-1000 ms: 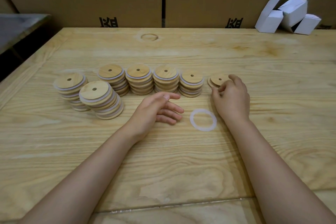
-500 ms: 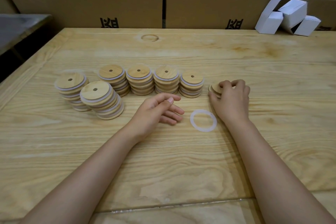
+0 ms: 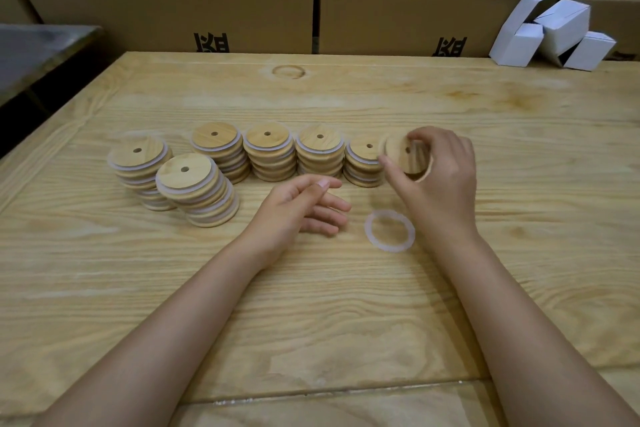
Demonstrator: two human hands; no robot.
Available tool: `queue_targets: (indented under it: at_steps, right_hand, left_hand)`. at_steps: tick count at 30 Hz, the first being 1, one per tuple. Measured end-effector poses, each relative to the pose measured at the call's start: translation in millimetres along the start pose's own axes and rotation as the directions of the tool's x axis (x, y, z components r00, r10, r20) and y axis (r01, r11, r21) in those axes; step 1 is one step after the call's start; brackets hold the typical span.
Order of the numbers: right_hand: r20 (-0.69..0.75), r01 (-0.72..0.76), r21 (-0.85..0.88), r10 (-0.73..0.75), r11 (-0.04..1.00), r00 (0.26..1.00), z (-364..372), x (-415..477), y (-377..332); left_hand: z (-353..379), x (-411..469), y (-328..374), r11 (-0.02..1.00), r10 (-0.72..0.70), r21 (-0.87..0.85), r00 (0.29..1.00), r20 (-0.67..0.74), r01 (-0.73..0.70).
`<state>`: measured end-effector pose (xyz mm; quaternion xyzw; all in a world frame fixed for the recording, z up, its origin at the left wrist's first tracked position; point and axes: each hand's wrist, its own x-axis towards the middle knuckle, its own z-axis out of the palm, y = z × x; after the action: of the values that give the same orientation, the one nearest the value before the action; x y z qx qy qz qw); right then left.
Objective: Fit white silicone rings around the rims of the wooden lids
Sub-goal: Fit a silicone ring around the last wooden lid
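My right hand (image 3: 440, 184) grips a bare wooden lid (image 3: 401, 154) with a small centre hole, lifted off the table and tilted on edge, just right of the lid stacks. One white silicone ring (image 3: 390, 230) lies flat on the wooden table (image 3: 311, 305), below that hand and right of my left hand (image 3: 298, 211). My left hand rests on the table, fingers loosely apart, holding nothing. Several stacks of wooden lids fitted with white rings (image 3: 266, 152) stand in a row to the left, with two more stacks (image 3: 194, 187) in front.
Cardboard boxes (image 3: 173, 14) wall off the table's far edge. Three white cartons (image 3: 550, 35) lie at the back right. A dark metal surface (image 3: 38, 48) sits beyond the table's left edge.
My right hand closed on the bare lid that lay flat on the table and raised it, tilting it upright. The left hand and the ring stayed put.
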<state>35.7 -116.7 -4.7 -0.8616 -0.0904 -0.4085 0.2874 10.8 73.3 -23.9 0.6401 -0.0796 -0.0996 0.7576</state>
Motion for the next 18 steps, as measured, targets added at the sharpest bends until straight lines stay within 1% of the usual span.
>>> queue_targets:
  at_steps: [1, 3, 5, 7, 11, 14, 17, 18]
  right_hand:
    - [0.010, 0.096, 0.034, -0.097, 0.995, 0.995, 1, -2, -7]
    - [0.081, 0.251, 0.101, -0.259, 0.963, 0.962, 4, -8, -19]
    - [0.173, 0.341, 0.149, -0.363, 0.928, 0.915, 8, -15, -28]
    - [0.236, 0.388, 0.161, -0.417, 0.908, 0.878, 12, -20, -33]
    - [0.278, 0.447, 0.107, -0.458, 0.888, 0.844, 14, -21, -35]
    - [0.297, 0.437, 0.118, -0.452, 0.892, 0.841, 10, -19, -37]
    - [0.265, 0.349, 0.166, -0.383, 0.922, 0.885, -1, -13, -35]
    - [0.291, 0.301, 0.179, -0.342, 0.937, 0.893, -6, -9, -33]
  left_hand:
    - [0, 0, 0, 1.000, 0.002, -0.011, 1.000, 0.006, -0.002]
    - [0, 1, 0, 0.999, 0.002, -0.034, 1.000, 0.026, -0.001]
    - [0, 0, 0, 0.999, 0.015, -0.048, 0.999, 0.033, -0.014]
    - [0, 0, -1, 0.999, 0.031, -0.035, 0.999, 0.017, -0.031]
    - [0, 1, -3, 0.999, 0.039, 0.000, 0.999, -0.003, -0.039]
    - [0, 0, -2, 0.998, 0.043, -0.034, 0.999, -0.014, -0.044]
    - [-1, 1, -1, 0.996, 0.048, -0.070, 0.998, -0.033, -0.050]
    - [-2, 1, -1, 0.997, 0.048, -0.066, 0.998, -0.045, -0.051]
